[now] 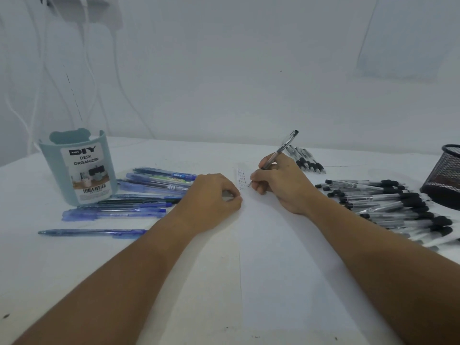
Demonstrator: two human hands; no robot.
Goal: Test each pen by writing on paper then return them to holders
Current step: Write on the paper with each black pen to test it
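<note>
Right hand (278, 185) grips pen (278, 155), tip on paper (286, 257) under a short column of "Test" lines. Left hand (214, 197) loosely curled, holding nothing, resting at the paper's left edge. Judgement: keep that hand steadying the sheet, write with light even pressure, check ink flow, then drop pen in mesh holder (445, 175) at right of bench
</note>
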